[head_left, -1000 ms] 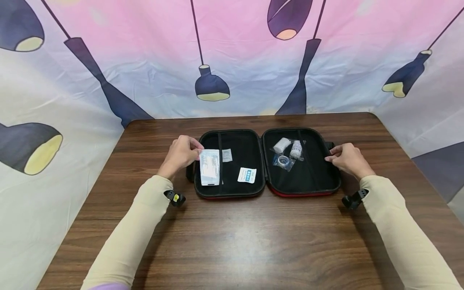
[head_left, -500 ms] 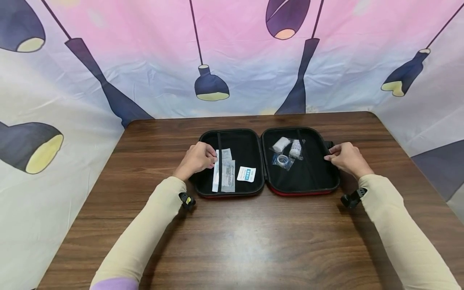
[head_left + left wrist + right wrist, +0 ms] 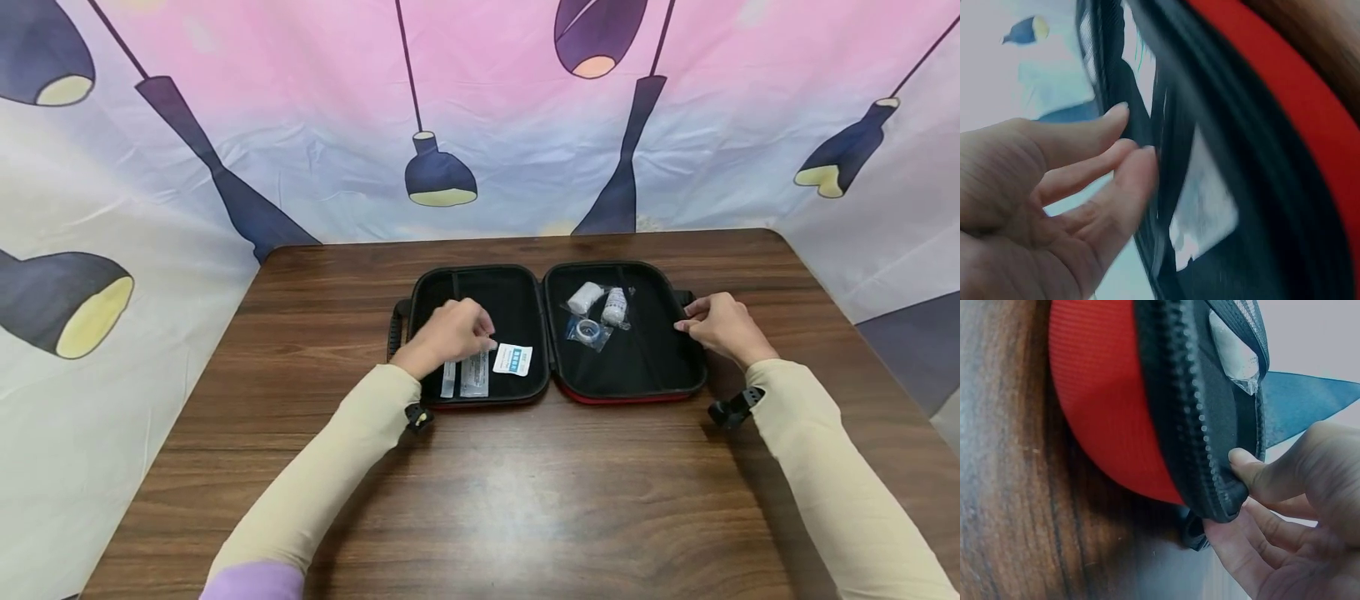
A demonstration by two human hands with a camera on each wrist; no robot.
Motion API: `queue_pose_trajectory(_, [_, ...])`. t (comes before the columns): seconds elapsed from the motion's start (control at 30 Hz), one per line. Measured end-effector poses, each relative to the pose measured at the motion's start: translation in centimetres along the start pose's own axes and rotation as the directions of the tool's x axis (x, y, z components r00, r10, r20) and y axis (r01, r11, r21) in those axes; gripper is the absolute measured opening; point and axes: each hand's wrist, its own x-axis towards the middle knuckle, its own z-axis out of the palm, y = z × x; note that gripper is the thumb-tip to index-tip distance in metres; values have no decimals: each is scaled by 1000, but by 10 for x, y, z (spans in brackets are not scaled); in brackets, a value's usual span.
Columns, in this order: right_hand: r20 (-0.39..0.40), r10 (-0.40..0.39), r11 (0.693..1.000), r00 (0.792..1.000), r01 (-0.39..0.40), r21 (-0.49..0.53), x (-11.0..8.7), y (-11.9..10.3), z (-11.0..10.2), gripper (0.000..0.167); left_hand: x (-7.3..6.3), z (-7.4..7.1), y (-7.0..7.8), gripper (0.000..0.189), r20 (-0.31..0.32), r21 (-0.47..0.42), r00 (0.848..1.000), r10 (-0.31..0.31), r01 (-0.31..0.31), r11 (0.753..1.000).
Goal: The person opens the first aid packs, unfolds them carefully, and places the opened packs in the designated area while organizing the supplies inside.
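Observation:
A black zip case [image 3: 480, 283] with a red outer shell [image 3: 1104, 400] lies unfolded flat on the table. Over its left half reaches my left hand [image 3: 450, 332], thumb and fingers apart in the left wrist view with nothing between them. Below that hand, partly covered by it, lie flat silver-white packets [image 3: 474, 377] under a strap. Just right of the fingertips is a small white packet with a blue label [image 3: 513, 360]. My right hand [image 3: 723, 329] pinches the rim of the case's right half between thumb and fingers, near the outer edge.
In the right half, a wrapped white roll [image 3: 585, 297], a small white bottle [image 3: 615, 307] and a bagged tape roll [image 3: 587, 332] lie together. A carry handle [image 3: 395, 329] sticks out at the case's left side. A printed cloth [image 3: 315, 167] hangs behind the wooden table [image 3: 510, 500].
My left hand has let go of a white packet, which now lies with the others in the left half, and has moved right over them. The right hand keeps its grip on the rim.

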Motion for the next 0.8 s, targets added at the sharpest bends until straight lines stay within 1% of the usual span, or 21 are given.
queue_pose_trajectory(0.07, [2, 1, 1000, 1000, -1, -4, 0, 1, 0, 50, 5, 6, 7, 28, 48, 36, 999, 8, -9, 999])
queue_pose_trajectory(0.13, [2, 6, 1000, 1000, -6, -2, -1, 1, 0, 50, 8, 10, 13, 29, 69, 68, 998, 14, -18, 998])
queue_pose_trajectory(0.27, [0, 8, 1000, 1000, -8, 7, -1, 1, 0, 51, 12, 15, 18, 18, 71, 87, 997, 37, -44, 995])
queue_pose_trajectory(0.4, [-10, 10, 1000, 1000, -10, 4, -1, 2, 1, 50, 14, 18, 18, 14, 80, 67, 996, 49, -55, 996])
queue_pose_trajectory(0.53, [-12, 15, 1000, 1000, -15, 4, 1, 3, 1, 50, 15, 20, 16, 13, 66, 16, 997, 40, -41, 999])
queue_pose_trajectory(0.63, [-18, 20, 1000, 1000, -20, 7, 2, 3, 1, 50, 15, 20, 13, 9, 34, -36, 999, 39, -38, 999])
queue_pose_trajectory(0.73, [-21, 30, 1000, 999, -30, 6, 3, 3, 2, 50, 9, 13, 8, 3, -5, -107, 1000, 22, -23, 994])
queue_pose_trajectory(0.8, [-16, 35, 999, 999, -35, 4, 3, 3, 2, 50, 4, 5, 3, 7, -42, -154, 999, 7, -13, 988])
